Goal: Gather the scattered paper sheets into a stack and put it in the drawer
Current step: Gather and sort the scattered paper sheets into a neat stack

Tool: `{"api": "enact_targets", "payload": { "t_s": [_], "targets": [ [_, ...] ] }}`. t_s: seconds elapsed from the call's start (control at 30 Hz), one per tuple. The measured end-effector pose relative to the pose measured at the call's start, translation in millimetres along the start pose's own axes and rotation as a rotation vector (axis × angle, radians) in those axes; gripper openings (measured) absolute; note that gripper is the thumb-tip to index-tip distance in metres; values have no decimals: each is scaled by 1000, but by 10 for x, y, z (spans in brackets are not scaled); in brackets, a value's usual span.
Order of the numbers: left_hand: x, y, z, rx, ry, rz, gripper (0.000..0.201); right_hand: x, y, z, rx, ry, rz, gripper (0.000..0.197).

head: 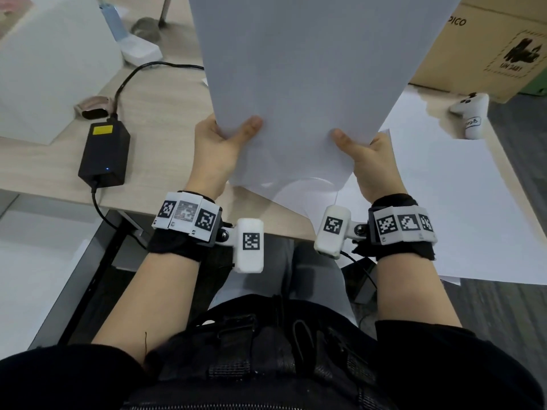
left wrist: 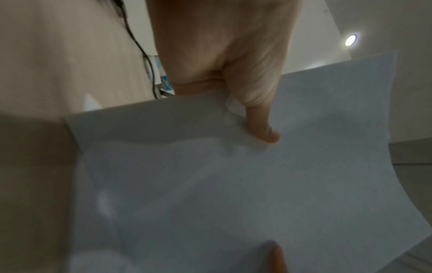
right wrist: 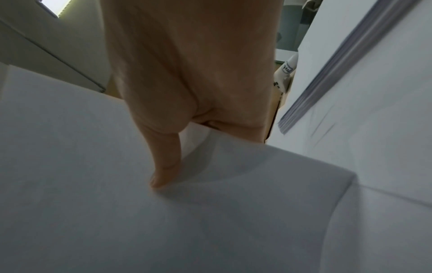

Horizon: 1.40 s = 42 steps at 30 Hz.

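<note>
I hold a stack of white paper sheets (head: 305, 84) upright over the desk edge, filling the top middle of the head view. My left hand (head: 219, 140) grips its lower left side, thumb on the near face, the other fingers hidden behind. My right hand (head: 364, 155) grips the lower right side the same way. The left wrist view shows my thumb (left wrist: 261, 122) pressed on the paper (left wrist: 233, 184). In the right wrist view my thumb (right wrist: 166, 162) presses the sheet (right wrist: 117, 212). More white sheets (head: 450, 208) lie on the desk to the right. No drawer is in view.
A black power brick (head: 105, 152) with its cable lies on the wooden desk (head: 165, 122) at left, beside a pink case (head: 94, 108) and a white box (head: 50, 60). A cardboard box (head: 485, 45) and a white controller (head: 470, 113) sit at right.
</note>
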<state>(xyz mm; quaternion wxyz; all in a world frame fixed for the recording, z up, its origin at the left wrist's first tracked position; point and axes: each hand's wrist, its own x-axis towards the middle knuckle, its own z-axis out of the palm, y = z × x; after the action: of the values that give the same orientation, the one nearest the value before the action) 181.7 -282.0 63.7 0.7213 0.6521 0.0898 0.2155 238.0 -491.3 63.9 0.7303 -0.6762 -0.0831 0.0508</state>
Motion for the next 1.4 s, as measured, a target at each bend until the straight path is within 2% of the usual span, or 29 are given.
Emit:
{"api": "enact_targets", "payload": {
  "t_s": [0.13,0.3,0.4,0.5,0.6,0.7,0.87,0.93,0.97,1.07,1.23,1.3,1.37,1.4],
  "targets": [
    [-60,-148,-27,56,-67,-92,6,-36,117,-34,-30,-1,71,13],
    [-44,-64,75,113,-29,-8,8,-66,73,-87,-17,58,34,15],
    [-48,-37,269,80,-27,-5,11,-116,12,-265,-18,136,2,21],
    [-86,-46,528,48,-53,-61,11,-188,-1,-496,-56,237,-17,28],
    [-198,-107,871,71,-134,-127,14,-299,-7,-833,-119,358,-29,13],
    [-328,-188,1205,96,-250,-202,8,-439,-5,-1209,-185,444,-40,4],
    [-527,-295,1651,59,-416,-295,21,-646,-14,-1749,-328,522,28,20],
    [-611,-331,1806,74,-475,-310,24,-684,1,-1947,-380,535,72,18],
    [-643,-348,1873,98,-494,-317,25,-699,18,-2042,-394,539,94,12],
    [-688,-451,2055,204,-528,-323,19,-746,78,-2302,-386,557,141,39],
    [-759,-587,2270,636,-487,-314,2,-828,148,-2561,-444,572,220,41],
    [-803,-616,2335,740,-479,-316,10,-857,178,-2631,-475,571,270,44],
    [-821,-667,2390,832,-442,-319,31,-884,186,-2691,-504,572,304,45],
    [-825,-696,2414,871,-412,-323,44,-895,166,-2699,-529,577,321,38]
  ]
}}
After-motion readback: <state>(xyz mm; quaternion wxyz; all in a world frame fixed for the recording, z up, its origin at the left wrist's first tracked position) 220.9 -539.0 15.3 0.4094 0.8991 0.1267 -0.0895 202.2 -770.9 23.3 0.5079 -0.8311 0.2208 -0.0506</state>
